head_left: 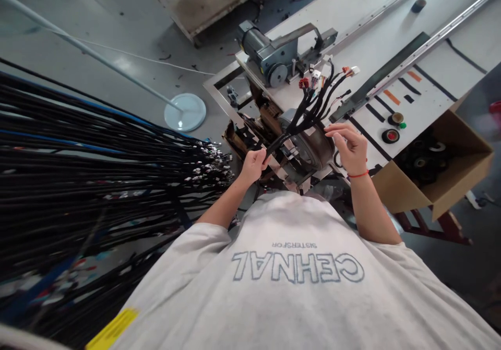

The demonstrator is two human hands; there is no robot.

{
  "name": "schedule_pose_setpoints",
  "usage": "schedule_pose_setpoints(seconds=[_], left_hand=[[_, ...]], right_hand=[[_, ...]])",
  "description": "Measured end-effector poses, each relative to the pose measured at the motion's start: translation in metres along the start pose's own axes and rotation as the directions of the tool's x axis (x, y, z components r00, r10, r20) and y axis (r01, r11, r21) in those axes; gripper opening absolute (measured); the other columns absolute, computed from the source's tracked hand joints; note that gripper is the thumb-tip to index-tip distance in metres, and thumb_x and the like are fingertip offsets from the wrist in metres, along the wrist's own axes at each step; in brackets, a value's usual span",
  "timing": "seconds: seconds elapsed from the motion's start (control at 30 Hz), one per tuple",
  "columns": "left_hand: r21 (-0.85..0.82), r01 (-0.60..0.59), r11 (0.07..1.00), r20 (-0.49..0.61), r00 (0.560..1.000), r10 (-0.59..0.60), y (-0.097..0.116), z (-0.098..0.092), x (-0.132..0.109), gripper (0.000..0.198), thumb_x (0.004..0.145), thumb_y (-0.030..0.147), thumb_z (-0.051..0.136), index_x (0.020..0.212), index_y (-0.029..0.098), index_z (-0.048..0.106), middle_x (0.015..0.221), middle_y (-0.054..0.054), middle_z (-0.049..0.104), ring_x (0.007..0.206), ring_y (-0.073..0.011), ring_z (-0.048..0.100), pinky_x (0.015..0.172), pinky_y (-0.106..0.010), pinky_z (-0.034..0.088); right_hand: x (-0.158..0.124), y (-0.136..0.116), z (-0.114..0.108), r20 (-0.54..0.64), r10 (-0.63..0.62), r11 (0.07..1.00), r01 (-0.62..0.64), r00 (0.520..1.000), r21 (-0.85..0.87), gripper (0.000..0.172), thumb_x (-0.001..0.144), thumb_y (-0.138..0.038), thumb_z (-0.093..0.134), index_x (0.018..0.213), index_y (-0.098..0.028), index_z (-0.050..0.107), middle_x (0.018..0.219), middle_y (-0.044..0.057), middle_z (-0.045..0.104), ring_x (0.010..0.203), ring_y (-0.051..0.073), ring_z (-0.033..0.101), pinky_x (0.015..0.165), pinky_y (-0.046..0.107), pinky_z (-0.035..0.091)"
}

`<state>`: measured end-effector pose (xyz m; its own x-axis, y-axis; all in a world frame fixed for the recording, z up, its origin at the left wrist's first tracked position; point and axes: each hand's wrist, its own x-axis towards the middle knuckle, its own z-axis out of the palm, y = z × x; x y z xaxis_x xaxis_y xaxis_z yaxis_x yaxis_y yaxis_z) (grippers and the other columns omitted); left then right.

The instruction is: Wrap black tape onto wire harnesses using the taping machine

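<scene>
A black taped wire harness runs from my left hand over the drum of the machine at the bench end. My left hand is closed round its lower end, thumb on top. The harness fans out into several branches, tipped with a red connector, white connectors and an orange-and-white one. My right hand is held to the right of the branches, fingers stretched forward and thumb apart. Its fingertips are close to the round metal drum; I cannot tell whether they touch it.
A motor sits on the bench's far corner. On the bench are tape rolls, a green button and tape strips. An open cardboard box stands at right. Many black harnesses hang at left, near a round-based pole.
</scene>
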<state>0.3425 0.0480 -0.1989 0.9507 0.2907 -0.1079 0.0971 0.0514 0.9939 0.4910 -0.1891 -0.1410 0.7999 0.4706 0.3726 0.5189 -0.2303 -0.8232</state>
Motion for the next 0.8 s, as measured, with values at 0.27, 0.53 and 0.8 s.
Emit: schedule_pose_setpoints(seconds=[0.27, 0.53, 0.8], left_hand=[[0.101, 0.086, 0.991, 0.133, 0.986, -0.099, 0.012, -0.009, 0.005, 0.069, 0.082, 0.08, 0.041, 0.054, 0.017, 0.048, 0.043, 0.003, 0.036, 0.041, -0.0077, 0.032, 0.044, -0.025, 0.024], [0.044, 0.0, 0.999, 0.113, 0.994, -0.005, 0.02, -0.01, 0.006, 0.052, 0.088, 0.068, 0.049, 0.082, 0.017, 0.055, 0.053, 0.005, 0.047, 0.046, -0.0089, 0.04, 0.048, -0.023, 0.033], [0.156, -0.074, 0.985, 0.129, 0.99, 0.054, 0.039, 0.004, 0.024, 0.049, 0.091, 0.065, 0.045, 0.086, 0.017, 0.058, 0.053, 0.005, 0.044, 0.045, -0.0089, 0.038, 0.047, -0.023, 0.031]], right_hand=[[-0.002, 0.028, 0.028, 0.023, 0.074, 0.997, -0.075, 0.997, 0.026, 0.026, 0.088, -0.041, 0.057, 0.105, -0.022, 0.064, 0.102, 0.006, 0.069, 0.094, 0.022, 0.064, 0.089, 0.039, 0.051], [-0.004, 0.02, 0.029, 0.029, 0.089, 0.995, -0.091, 0.996, 0.042, 0.029, 0.088, -0.044, 0.057, 0.104, -0.021, 0.064, 0.105, 0.007, 0.069, 0.097, 0.023, 0.063, 0.091, 0.038, 0.049], [-0.005, 0.016, 0.032, 0.056, 0.108, 0.993, -0.111, 0.993, 0.043, 0.03, 0.09, -0.046, 0.055, 0.106, -0.023, 0.064, 0.108, 0.006, 0.068, 0.099, 0.023, 0.062, 0.093, 0.039, 0.049]])
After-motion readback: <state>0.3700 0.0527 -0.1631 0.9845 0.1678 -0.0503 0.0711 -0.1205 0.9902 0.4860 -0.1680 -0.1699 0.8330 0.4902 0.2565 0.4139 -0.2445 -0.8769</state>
